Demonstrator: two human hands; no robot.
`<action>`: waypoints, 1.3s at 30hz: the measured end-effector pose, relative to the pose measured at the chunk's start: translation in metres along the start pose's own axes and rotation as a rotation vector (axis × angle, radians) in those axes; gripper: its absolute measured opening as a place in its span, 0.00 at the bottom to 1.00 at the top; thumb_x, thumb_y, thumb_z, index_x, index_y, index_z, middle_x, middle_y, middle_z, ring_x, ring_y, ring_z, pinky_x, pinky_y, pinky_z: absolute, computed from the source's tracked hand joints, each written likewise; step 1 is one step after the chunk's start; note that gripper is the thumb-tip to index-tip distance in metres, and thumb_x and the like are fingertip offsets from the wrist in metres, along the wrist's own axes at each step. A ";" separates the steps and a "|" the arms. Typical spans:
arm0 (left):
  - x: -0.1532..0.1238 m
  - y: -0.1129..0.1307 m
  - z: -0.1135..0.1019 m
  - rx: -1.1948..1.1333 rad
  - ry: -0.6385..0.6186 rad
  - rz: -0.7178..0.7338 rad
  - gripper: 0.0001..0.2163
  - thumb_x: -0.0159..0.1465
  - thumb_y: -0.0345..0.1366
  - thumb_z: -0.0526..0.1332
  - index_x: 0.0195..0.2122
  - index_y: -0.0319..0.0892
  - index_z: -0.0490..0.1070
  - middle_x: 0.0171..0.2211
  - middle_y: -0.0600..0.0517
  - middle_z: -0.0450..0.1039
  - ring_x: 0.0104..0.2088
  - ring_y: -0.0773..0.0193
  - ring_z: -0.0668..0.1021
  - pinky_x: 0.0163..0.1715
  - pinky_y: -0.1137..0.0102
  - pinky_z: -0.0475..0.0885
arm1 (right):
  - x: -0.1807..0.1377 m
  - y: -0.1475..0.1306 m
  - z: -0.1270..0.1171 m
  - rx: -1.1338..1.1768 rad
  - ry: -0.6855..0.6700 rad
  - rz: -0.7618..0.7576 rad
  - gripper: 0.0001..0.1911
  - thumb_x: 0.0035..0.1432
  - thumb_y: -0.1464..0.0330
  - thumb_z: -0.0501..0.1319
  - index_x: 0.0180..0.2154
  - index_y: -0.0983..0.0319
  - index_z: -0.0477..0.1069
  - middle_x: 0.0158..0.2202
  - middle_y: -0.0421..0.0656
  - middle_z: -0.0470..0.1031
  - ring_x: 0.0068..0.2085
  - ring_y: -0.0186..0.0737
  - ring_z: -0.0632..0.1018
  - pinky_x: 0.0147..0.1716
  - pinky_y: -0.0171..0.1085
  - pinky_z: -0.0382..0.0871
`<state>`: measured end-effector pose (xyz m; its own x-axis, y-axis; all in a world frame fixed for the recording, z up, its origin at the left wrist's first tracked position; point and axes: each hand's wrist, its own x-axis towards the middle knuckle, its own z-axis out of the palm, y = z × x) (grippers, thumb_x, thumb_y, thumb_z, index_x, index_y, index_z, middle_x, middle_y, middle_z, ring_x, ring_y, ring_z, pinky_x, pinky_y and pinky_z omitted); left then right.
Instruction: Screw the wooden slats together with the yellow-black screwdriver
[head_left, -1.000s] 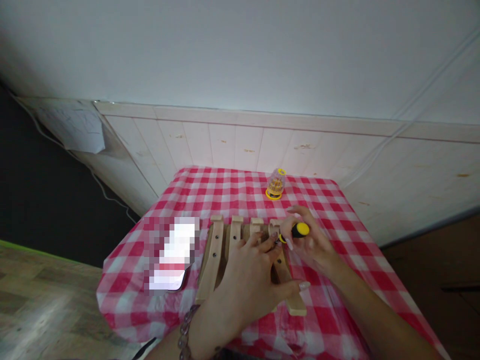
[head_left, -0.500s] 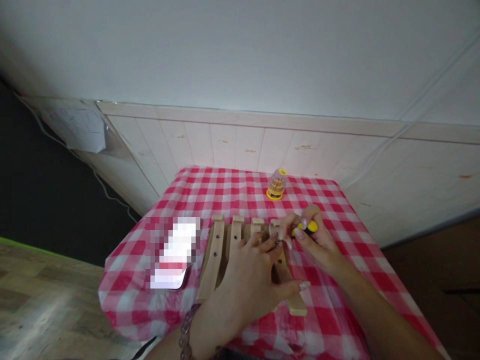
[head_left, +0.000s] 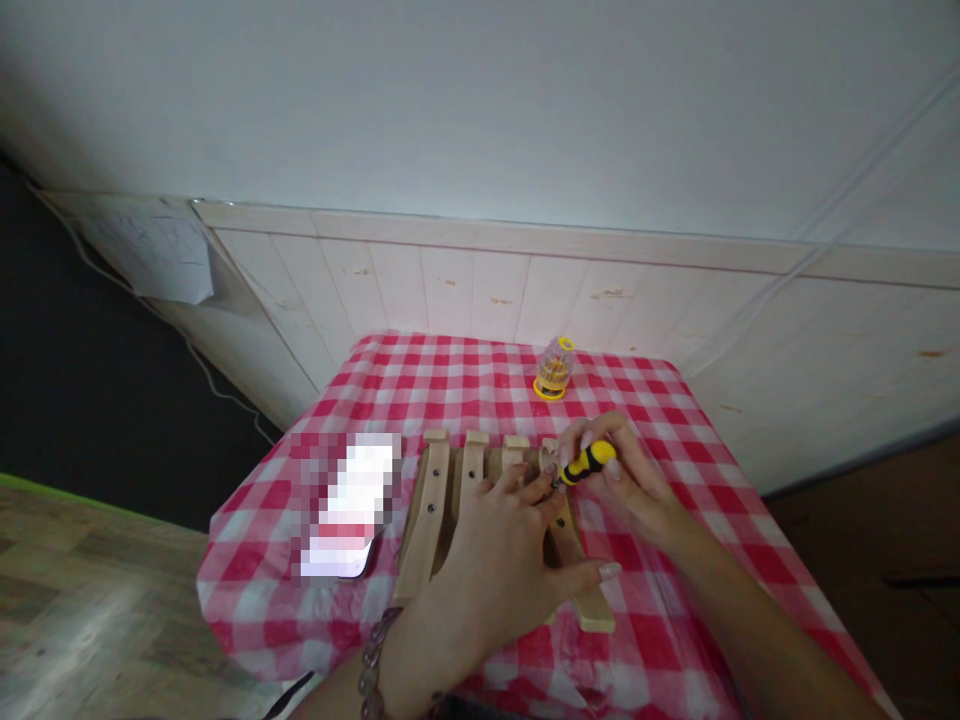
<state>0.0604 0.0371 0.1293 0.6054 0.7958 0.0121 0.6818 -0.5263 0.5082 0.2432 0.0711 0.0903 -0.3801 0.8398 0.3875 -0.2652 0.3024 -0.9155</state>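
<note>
My right hand (head_left: 626,480) grips a yellow and black screwdriver (head_left: 589,463), which slants down to the left. Its tip is by a slat of a wooden frame (head_left: 433,490), close to my left fingertips. My left hand (head_left: 495,545) lies over the frame with fingers spread and the thumb stretched right across the rightmost slat (head_left: 592,605). The frame has several pale, slightly bent slats with dark screws or screw holes in them. The hand covers much of the middle slats, and the exact spot under the screwdriver tip is hard to make out.
A clear, yellow-based bit holder (head_left: 553,370) stands toward the back. Left of the frame lies a phone (head_left: 352,510), its screen blurred. Red and white checked cloth covers the table (head_left: 450,375), whose back edge meets a panelled wall (head_left: 495,285).
The screwdriver has swung down and left in my right hand, so more of its handle shows. My right fingers have shifted around it. The left hand and frame look unmoved.
</note>
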 end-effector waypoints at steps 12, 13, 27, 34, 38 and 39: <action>0.002 -0.001 0.003 0.025 0.000 -0.002 0.21 0.65 0.54 0.66 0.48 0.42 0.79 0.56 0.47 0.78 0.61 0.42 0.73 0.61 0.49 0.69 | 0.002 0.002 0.007 0.128 0.032 0.084 0.25 0.67 0.43 0.51 0.46 0.53 0.74 0.26 0.38 0.64 0.27 0.41 0.65 0.32 0.41 0.64; 0.002 -0.001 0.003 0.028 -0.003 -0.001 0.21 0.65 0.54 0.66 0.48 0.42 0.79 0.56 0.47 0.78 0.61 0.42 0.73 0.61 0.50 0.69 | 0.001 0.003 0.006 0.129 0.019 0.085 0.22 0.68 0.46 0.52 0.44 0.53 0.75 0.27 0.39 0.65 0.28 0.41 0.66 0.32 0.41 0.64; 0.000 0.001 -0.001 0.037 -0.005 0.002 0.19 0.65 0.55 0.65 0.45 0.44 0.79 0.54 0.48 0.80 0.60 0.42 0.73 0.57 0.49 0.72 | 0.003 -0.001 0.005 0.114 -0.019 -0.012 0.11 0.66 0.53 0.62 0.41 0.51 0.65 0.28 0.35 0.69 0.27 0.38 0.66 0.30 0.37 0.62; 0.001 -0.003 0.005 0.021 0.015 0.017 0.23 0.66 0.57 0.64 0.51 0.44 0.78 0.56 0.47 0.78 0.61 0.43 0.72 0.61 0.49 0.68 | 0.000 0.004 0.003 0.081 0.024 0.061 0.19 0.69 0.49 0.54 0.44 0.54 0.74 0.32 0.41 0.70 0.34 0.42 0.71 0.37 0.42 0.67; 0.001 -0.002 0.003 0.013 -0.006 0.003 0.23 0.66 0.55 0.64 0.52 0.43 0.77 0.58 0.48 0.76 0.63 0.43 0.71 0.62 0.49 0.68 | -0.001 0.005 -0.002 -0.004 0.003 -0.036 0.09 0.69 0.56 0.59 0.44 0.53 0.72 0.41 0.42 0.72 0.43 0.42 0.74 0.46 0.44 0.68; 0.001 -0.001 0.002 0.011 -0.015 -0.003 0.22 0.66 0.55 0.64 0.51 0.43 0.77 0.58 0.48 0.77 0.63 0.43 0.71 0.61 0.49 0.69 | -0.001 0.005 -0.002 0.022 -0.014 -0.048 0.06 0.69 0.58 0.60 0.44 0.52 0.70 0.42 0.41 0.73 0.44 0.42 0.75 0.47 0.45 0.69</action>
<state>0.0608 0.0375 0.1267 0.6096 0.7927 -0.0026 0.6879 -0.5273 0.4987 0.2441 0.0729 0.0855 -0.3792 0.8179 0.4327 -0.3025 0.3323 -0.8934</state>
